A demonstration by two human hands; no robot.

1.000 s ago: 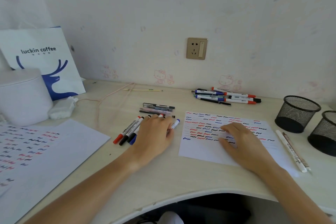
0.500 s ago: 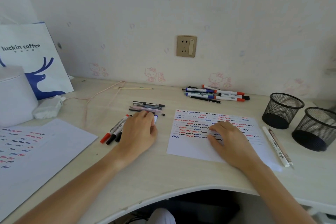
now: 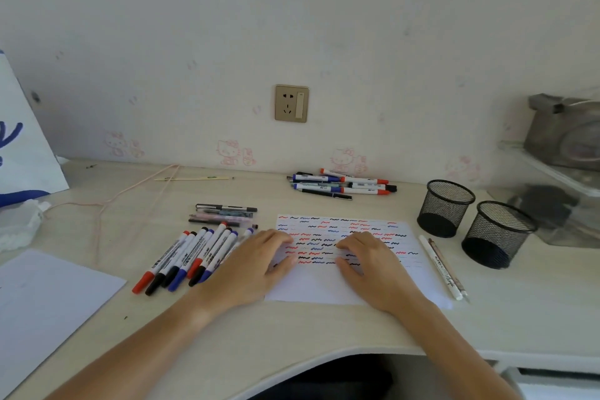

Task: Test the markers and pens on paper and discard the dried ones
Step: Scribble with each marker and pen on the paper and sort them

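Observation:
A white test sheet (image 3: 328,289) covered in red, blue and black squiggles lies in front of me. My left hand (image 3: 253,265) rests flat on its left edge and holds nothing. My right hand (image 3: 373,265) lies on the sheet's middle with its fingers spread. Left of the sheet lies a row of several red, black and blue markers (image 3: 185,258). Behind them are a few thin pens (image 3: 224,214). A second pile of markers (image 3: 341,183) sits near the wall. Two white pens (image 3: 443,266) lie right of the sheet.
Two black mesh pen cups (image 3: 446,208) (image 3: 498,234) stand at the right. A clear box (image 3: 558,204) and shelf sit beyond them. Another sheet (image 3: 48,305) lies at the left, a white paper bag (image 3: 19,146) behind it. A pink string (image 3: 130,191) crosses the desk.
My left hand has come off the markers and moved right onto the sheet's left edge. The row of markers now lies uncovered. The view has shifted to the right.

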